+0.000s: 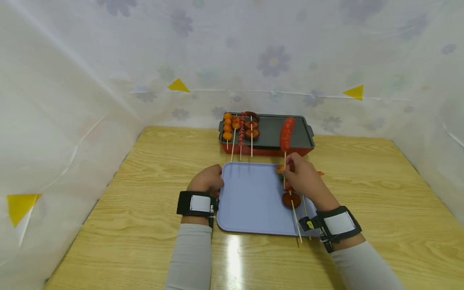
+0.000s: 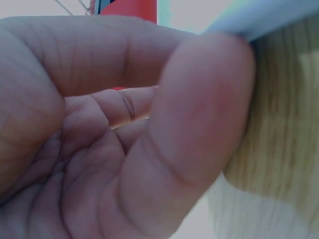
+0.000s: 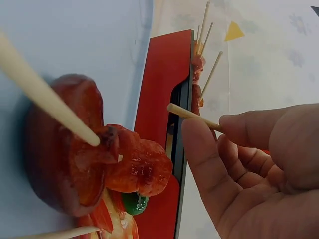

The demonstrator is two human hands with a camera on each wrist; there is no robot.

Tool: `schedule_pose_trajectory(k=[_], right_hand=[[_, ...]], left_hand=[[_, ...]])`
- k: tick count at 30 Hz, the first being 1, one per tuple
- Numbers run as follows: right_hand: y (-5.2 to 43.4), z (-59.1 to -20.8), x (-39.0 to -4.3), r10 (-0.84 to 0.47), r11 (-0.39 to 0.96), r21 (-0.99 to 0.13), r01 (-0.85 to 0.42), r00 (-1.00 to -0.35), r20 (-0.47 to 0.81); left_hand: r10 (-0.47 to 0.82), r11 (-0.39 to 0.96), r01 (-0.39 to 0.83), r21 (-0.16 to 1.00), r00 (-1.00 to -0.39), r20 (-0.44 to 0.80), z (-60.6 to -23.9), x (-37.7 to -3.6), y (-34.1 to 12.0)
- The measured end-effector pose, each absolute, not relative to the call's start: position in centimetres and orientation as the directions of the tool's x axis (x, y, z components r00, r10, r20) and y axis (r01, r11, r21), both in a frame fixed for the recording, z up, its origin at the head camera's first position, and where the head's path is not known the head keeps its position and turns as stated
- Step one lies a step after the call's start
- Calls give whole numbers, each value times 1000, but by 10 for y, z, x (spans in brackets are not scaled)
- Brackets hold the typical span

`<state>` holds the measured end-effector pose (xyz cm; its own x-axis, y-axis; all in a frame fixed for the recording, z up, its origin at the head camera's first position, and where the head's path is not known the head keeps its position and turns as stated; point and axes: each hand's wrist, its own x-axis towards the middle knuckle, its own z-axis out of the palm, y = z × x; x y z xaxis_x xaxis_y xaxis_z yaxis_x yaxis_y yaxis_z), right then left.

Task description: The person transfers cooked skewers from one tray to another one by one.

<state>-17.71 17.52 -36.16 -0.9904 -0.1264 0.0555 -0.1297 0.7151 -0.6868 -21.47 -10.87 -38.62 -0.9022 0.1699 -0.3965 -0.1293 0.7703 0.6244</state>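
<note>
My left hand (image 1: 208, 180) pinches the left edge of a pale blue tray (image 1: 250, 197), thumb against the rim in the left wrist view. My right hand (image 1: 305, 177) pinches the wooden stick (image 3: 195, 117) of a scored red sausage skewer (image 1: 286, 135) between thumb and forefinger. The sausage appears over the right part of a red grill with a dark plate (image 1: 270, 131); whether it touches the plate I cannot tell. Under the right hand, on the tray's right side, lie several skewers, among them one with a brown round piece (image 1: 291, 199); the hand partly hides them.
On the grill's left part several skewers lie side by side: orange balls (image 1: 227, 126), thin reddish meat (image 1: 241, 131) and brown rounds (image 1: 251, 133). Some sticks overhang its front edge. Flower-patterned sheeting (image 1: 273, 60) stands behind the wooden table (image 1: 156, 177).
</note>
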Motion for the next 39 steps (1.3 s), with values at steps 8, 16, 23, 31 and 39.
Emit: schedule_pose_trajectory(k=[8, 16, 23, 31, 39], right_hand=[[179, -363, -157, -133, 771, -614, -167, -986, 100], [179, -363, -138, -195, 790, -583, -190, -979, 54], [175, -365, -126, -252, 825, -537, -180, -966, -64], [173, -370, -121, -277, 848, -503, -170, -950, -147], [170, -371, -120, -306, 847, -486, -214, -945, -118]], left_hand=[[169, 769, -139, 624, -897, -409, -386, -215, -107], [175, 769, -135, 625, -896, -409, -386, -215, -109], [175, 758, -148, 636, -892, -416, -388, -216, -111], [180, 751, -138, 646, -898, -402, -386, -214, -111], [183, 748, -143, 649, -895, -408, -385, -214, -111]])
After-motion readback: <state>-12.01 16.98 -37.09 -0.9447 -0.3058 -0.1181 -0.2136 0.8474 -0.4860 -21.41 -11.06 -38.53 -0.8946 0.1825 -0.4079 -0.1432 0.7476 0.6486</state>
